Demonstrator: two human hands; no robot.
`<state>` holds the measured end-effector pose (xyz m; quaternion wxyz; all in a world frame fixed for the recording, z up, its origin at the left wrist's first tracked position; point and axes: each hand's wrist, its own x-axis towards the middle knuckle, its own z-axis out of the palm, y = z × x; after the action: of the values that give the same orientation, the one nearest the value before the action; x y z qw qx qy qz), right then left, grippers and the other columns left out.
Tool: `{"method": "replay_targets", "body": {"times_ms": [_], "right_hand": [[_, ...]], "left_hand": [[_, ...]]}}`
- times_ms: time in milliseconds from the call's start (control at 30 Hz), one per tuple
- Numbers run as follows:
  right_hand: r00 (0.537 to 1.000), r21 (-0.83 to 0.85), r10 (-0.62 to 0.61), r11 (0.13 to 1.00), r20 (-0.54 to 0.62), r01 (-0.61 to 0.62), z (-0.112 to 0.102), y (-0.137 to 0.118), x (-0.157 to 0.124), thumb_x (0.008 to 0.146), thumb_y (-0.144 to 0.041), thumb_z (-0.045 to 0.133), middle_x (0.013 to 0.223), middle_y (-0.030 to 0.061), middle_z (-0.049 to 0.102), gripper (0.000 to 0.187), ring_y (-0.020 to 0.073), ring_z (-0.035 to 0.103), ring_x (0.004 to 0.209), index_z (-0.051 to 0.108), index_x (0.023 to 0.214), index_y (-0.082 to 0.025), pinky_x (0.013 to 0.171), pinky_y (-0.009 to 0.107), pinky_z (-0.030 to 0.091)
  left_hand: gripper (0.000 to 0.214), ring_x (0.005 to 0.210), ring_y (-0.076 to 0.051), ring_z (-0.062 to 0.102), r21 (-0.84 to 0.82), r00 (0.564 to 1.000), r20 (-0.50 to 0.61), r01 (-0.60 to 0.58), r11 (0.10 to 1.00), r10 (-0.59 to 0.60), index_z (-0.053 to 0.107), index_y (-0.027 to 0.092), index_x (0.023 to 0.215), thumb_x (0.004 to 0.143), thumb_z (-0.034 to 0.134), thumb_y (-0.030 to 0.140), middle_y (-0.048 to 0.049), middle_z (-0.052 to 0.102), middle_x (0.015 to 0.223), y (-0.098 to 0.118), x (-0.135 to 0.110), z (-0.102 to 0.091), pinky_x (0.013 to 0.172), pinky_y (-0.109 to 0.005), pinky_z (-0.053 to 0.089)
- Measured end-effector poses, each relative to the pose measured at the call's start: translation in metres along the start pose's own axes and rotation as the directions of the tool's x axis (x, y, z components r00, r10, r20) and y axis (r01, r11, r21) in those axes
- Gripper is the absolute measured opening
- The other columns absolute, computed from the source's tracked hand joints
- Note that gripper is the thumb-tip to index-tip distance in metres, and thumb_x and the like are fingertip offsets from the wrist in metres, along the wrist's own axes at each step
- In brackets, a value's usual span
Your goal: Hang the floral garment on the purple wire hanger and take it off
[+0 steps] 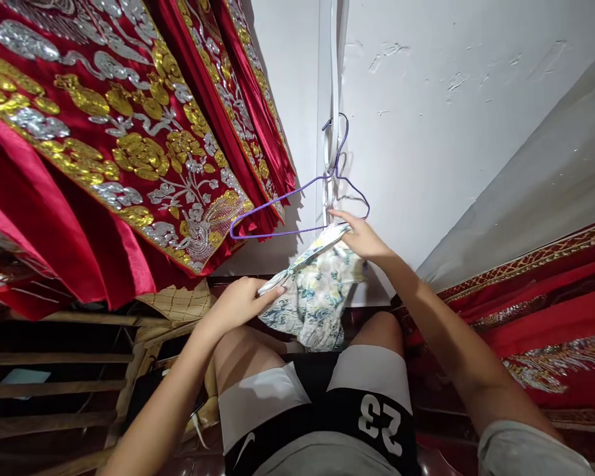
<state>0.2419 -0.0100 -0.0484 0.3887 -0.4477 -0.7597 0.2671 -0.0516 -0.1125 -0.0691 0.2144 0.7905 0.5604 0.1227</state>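
Note:
A light garment with a blue, green and yellow floral print [322, 291] hangs between my two hands, its top edge stretched on a slant. My left hand [242, 301] grips the lower left end of that edge, thumb on top. Higher up, my right hand [361, 238] pinches the other end, close to the bottom bar of a purple hanger [287, 233]. The hanger's hook is caught on a white cord or loop [334, 79] against the wall, and the hanger tilts down to the left. The garment's upper edge overlaps the hanger's bar or sits just below it; I cannot tell whether they touch.
Red cloths with gold and silver sequins [139, 145] hang at the left. Below them stands a slatted wooden bench [54, 357] with a woven tan item [178, 303]. The white wall [426, 132] is ahead. More red trimmed fabric [560, 297] lines the right side.

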Motion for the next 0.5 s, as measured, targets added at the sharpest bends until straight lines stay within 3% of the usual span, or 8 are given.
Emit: {"method": "replay_targets", "body": {"times_ms": [100,167,233,300,367,500], "right_hand": [[1.0,-0.124,0.023,0.992,0.005,-0.022,0.017,0.037,0.007,0.078,-0.018,0.047,0.118,0.0066,0.073,0.049,0.0274,0.065,0.103,0.068,0.123,-0.022,0.089,0.036,0.048],[0.998,-0.152,0.032,0.988,-0.054,-0.04,0.022,0.05,-0.001,0.078,-0.021,0.046,0.098,0.0045,0.074,0.04,0.0259,0.065,0.091,0.069,0.111,-0.022,0.082,0.033,0.047],[0.994,-0.156,0.031,0.987,-0.102,-0.047,0.018,0.054,-0.017,0.076,-0.022,0.045,0.084,0.0019,0.07,0.036,0.023,0.061,0.08,0.067,0.104,-0.023,0.074,0.03,0.044],[0.992,-0.157,0.034,0.986,-0.124,-0.053,0.005,0.052,-0.036,0.074,-0.022,0.043,0.077,-0.0003,0.065,0.032,0.0204,0.056,0.074,0.065,0.098,-0.023,0.069,0.028,0.04],[0.985,-0.15,0.054,0.985,-0.164,-0.08,-0.014,0.047,-0.053,0.072,-0.021,0.042,0.073,-0.0016,0.061,0.027,0.0187,0.051,0.071,0.062,0.09,-0.023,0.065,0.027,0.038],[0.97,-0.163,0.115,0.975,-0.214,-0.152,-0.048,0.031,-0.07,0.068,-0.022,0.045,0.062,-0.0029,0.049,0.011,0.0166,0.041,0.065,0.054,0.073,-0.023,0.059,0.026,0.032]], "left_hand": [[0.052,0.069,-0.026,0.063,0.305,0.987,0.13,0.053,0.951,-0.097,0.062,0.019,0.071,0.1,0.039,0.055,-0.0102,0.068,0.073,0.006,-0.008,-0.008,0.065,-0.032,0.038],[0.047,0.081,-0.033,0.069,0.427,0.962,0.198,0.088,0.9,-0.188,0.068,0.018,0.079,0.101,0.038,0.045,-0.0159,0.073,0.082,0.009,-0.01,-0.003,0.075,-0.039,0.044],[0.04,0.095,-0.037,0.07,0.48,0.953,0.187,0.121,0.869,-0.236,0.072,0.017,0.087,0.1,0.038,0.035,-0.0194,0.074,0.093,0.008,-0.008,0.002,0.087,-0.047,0.047],[0.034,0.109,-0.037,0.067,0.449,0.979,0.1,0.113,0.886,-0.175,0.072,0.015,0.095,0.097,0.041,0.028,-0.0206,0.073,0.106,0.002,-0.004,0.0,0.095,-0.05,0.047],[0.032,0.12,-0.035,0.061,0.354,0.999,-0.032,0.028,0.935,-0.018,0.07,0.014,0.099,0.095,0.041,0.028,-0.0205,0.069,0.118,-0.003,0.003,-0.011,0.103,-0.048,0.046],[0.033,0.114,-0.031,0.062,0.136,0.958,-0.227,-0.146,0.98,0.175,0.062,0.017,0.087,0.096,0.036,0.035,-0.0171,0.068,0.116,0.004,0.023,-0.042,0.105,-0.047,0.047]]}}
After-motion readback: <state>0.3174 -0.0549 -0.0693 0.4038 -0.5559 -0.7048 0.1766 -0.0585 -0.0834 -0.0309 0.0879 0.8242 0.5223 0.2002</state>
